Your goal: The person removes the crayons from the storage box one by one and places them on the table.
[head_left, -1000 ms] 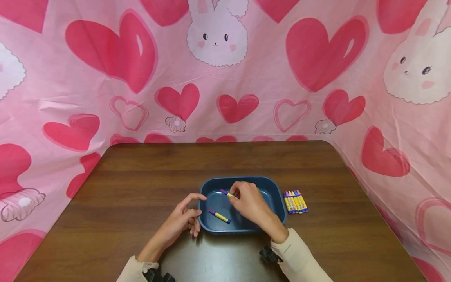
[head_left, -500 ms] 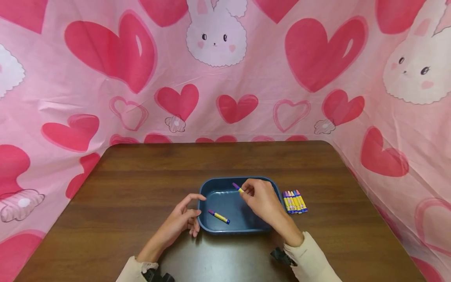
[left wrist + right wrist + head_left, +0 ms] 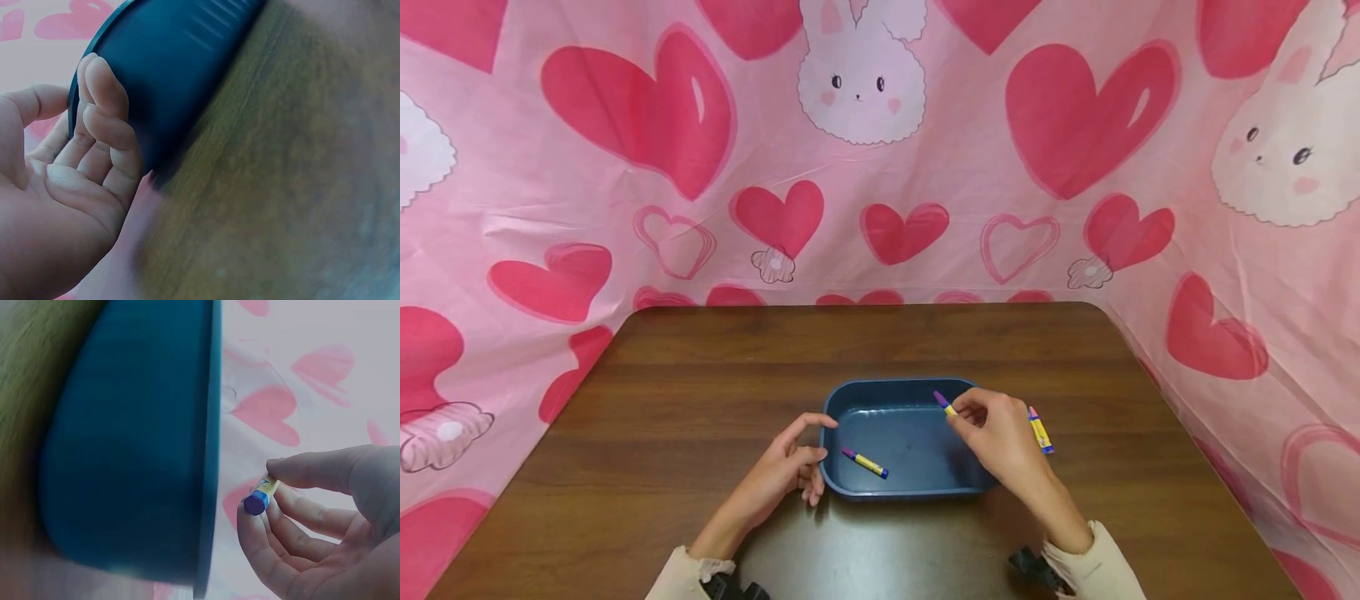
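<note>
Between thumb and fingertips, my right hand (image 3: 1003, 437) pinches a purple crayon (image 3: 944, 402) over the right side of the dark blue tray (image 3: 910, 497). In the right wrist view, the crayon's blue end (image 3: 255, 503) points toward the camera, with the tray's outer wall (image 3: 134, 437) beside it. Another purple crayon (image 3: 865, 463) with a yellow wrapper lies in the tray's left part. My left hand (image 3: 782, 467) touches the tray's left rim with relaxed fingers, and the left wrist view shows its fingers (image 3: 107, 90) against the tray wall.
Right of the tray, a crayon (image 3: 1041, 431) shows past my right hand, which hides the others in that row. The brown wooden table (image 3: 730, 367) reaches back to a pink heart-patterned cloth (image 3: 850, 167).
My right hand has moved right with the purple crayon, from the tray's middle to its right side, now covering most of the crayon row. The left hand has stayed at the rim.
</note>
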Action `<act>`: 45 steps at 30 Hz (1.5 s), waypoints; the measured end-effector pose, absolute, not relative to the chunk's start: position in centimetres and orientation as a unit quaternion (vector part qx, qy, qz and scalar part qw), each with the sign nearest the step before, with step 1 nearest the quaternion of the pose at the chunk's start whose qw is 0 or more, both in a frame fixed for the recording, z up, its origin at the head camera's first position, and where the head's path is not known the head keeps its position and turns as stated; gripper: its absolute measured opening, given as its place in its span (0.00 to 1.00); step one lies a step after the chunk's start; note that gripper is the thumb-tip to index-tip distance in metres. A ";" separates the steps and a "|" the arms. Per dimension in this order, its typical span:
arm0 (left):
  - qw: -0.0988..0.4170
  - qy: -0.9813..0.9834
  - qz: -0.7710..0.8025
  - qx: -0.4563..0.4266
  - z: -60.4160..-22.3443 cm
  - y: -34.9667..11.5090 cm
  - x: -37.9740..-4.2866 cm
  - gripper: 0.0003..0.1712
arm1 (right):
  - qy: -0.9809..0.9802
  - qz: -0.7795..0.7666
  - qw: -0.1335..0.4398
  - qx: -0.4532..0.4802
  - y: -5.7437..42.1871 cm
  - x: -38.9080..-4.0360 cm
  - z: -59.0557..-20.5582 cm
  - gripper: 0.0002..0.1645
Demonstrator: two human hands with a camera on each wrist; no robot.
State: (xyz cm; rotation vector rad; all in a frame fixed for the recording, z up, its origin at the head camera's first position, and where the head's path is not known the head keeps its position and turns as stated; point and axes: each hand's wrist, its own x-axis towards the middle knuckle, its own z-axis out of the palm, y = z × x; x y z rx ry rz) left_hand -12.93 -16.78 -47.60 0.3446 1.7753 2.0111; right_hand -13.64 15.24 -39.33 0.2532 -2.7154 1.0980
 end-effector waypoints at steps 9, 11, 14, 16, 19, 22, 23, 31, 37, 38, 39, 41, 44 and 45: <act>0.219 0.637 0.728 0.129 -47.7 -16.8 -13.0 0.26 | -0.913 0.383 0.129 0.060 17.9 -13.6 -39.0 0.05; 0.219 0.637 0.728 0.129 -47.7 -16.8 -13.0 0.26 | -0.913 0.380 0.138 0.056 18.4 -13.6 -39.0 0.05; 0.220 0.637 0.728 0.129 -47.7 -16.8 -13.0 0.26 | -0.914 0.373 0.149 0.049 19.3 -13.7 -39.1 0.05; 0.219 0.636 0.728 0.129 -47.7 -16.8 -13.0 0.27 | -0.916 0.368 0.154 0.046 19.8 -13.8 -39.1 0.04; 0.220 0.636 0.728 0.128 -47.6 -16.8 -12.9 0.27 | -0.919 0.359 0.156 0.039 20.8 -14.0 -39.3 0.04; 0.220 0.637 0.728 0.126 -47.6 -16.8 -12.9 0.26 | -0.923 0.348 0.161 0.029 21.9 -14.1 -39.6 0.05; 0.220 0.637 0.728 0.125 -47.6 -16.8 -12.9 0.26 | -0.925 0.342 0.162 0.024 22.3 -14.2 -39.8 0.05; 0.219 0.638 0.727 0.128 -47.5 -16.8 -12.9 0.26 | -0.930 0.329 0.162 -0.022 25.0 -14.7 -41.4 0.08; 0.220 0.633 0.730 0.130 -47.7 -16.7 -12.9 0.25 | -0.934 0.330 0.126 -0.053 27.0 -15.3 -42.8 0.12; 0.219 0.633 0.731 0.131 -47.7 -16.7 -12.9 0.25 | -0.934 0.333 0.113 -0.058 27.3 -15.4 -43.1 0.13; 0.219 0.633 0.731 0.130 -47.7 -16.7 -12.9 0.25 | -0.934 0.337 0.099 -0.063 27.5 -15.4 -43.3 0.14; 0.218 0.633 0.732 0.129 -47.8 -16.7 -12.9 0.25 | -0.933 0.344 0.079 -0.074 28.1 -15.5 -43.7 0.16; 0.216 0.635 0.730 0.129 -47.7 -16.7 -12.9 0.25 | -0.929 0.354 0.069 -0.086 28.6 -15.6 -44.2 0.17; 0.216 0.636 0.730 0.128 -47.7 -16.7 -12.9 0.25 | -0.928 0.355 0.070 -0.089 28.8 -15.6 -44.3 0.17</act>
